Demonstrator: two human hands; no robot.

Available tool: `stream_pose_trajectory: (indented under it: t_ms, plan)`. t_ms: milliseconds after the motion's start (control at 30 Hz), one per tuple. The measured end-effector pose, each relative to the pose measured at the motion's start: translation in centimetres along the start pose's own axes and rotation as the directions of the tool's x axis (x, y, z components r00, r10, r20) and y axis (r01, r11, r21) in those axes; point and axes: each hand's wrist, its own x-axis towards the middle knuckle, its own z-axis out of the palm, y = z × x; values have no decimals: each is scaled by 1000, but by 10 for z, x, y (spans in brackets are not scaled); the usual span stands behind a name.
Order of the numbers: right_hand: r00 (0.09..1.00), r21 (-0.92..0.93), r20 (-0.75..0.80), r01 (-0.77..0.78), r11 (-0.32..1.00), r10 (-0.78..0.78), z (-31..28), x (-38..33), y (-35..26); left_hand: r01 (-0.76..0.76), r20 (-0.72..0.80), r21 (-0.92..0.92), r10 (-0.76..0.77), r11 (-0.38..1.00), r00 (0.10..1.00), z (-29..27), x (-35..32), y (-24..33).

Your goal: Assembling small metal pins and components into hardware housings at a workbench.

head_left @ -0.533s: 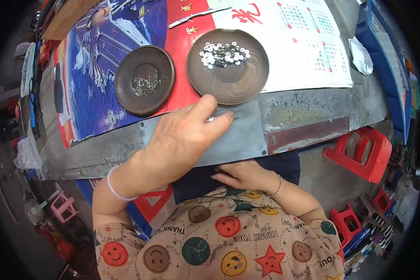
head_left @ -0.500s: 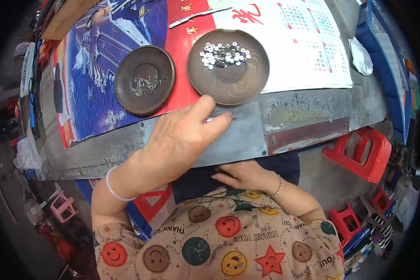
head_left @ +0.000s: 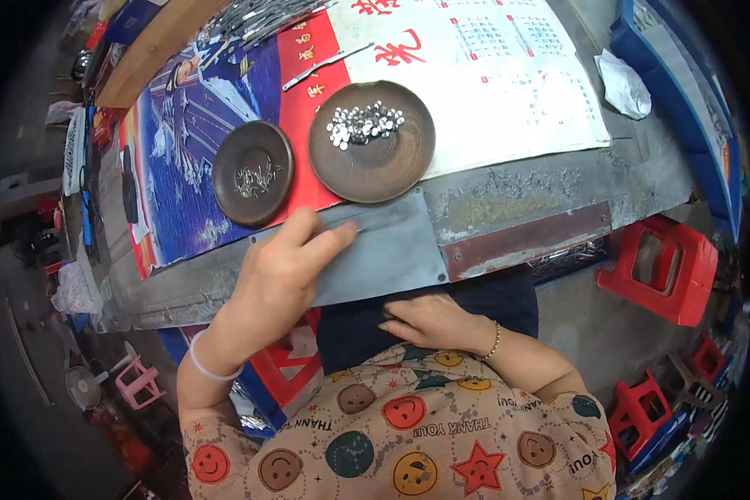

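Note:
My left hand [head_left: 279, 271] is over the grey metal sheet [head_left: 396, 258] at the table's near edge, thumb and forefinger brought together. A thin shiny tip shows at the fingertips; blur hides its kind. Just beyond the hand, a small dark brown dish [head_left: 224, 198] holds a heap of short metal pins [head_left: 257, 180]. The larger brown dish [head_left: 404, 177] to its right holds many small white and silvery round pieces [head_left: 365, 125]. Below the table edge, my right hand [head_left: 429, 321] rests on dark cloth in my lap, thumb apart from the forefinger, other fingers partly hidden.
A slim silver tool [head_left: 328, 67] lies on the calendar sheet [head_left: 508, 108] beyond the dishes. Many metal rods [head_left: 258, 21] are heaped at the far left. A blue bin [head_left: 683, 108] and crumpled white bag [head_left: 623, 87] stand right. Red stools [head_left: 683, 275] are on the floor.
My left hand has drawn slightly left and toward me, away from the larger dish's rim. The whole view has shifted. My right hand stays in my lap.

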Motion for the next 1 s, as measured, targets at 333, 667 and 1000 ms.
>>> stream_pose_trajectory:
  t_ms: [333, 667, 1000]
  plan:
    - [995, -95, -20, 94, 991, -97, 10, 8, -10, -138, 56, 77, 134, 987, 989, 9, 18, 5]
    - [981, 215, -120, 174, 961, -151, -22, -13, -73, 62, -186, -500, -177, 864, 966, 24, -44, 16]
    - [773, -124, -559, 280, 952, -300, -18, 18, -102, -105, -55, -990, -422, -96, 905, 56, -103, 56]
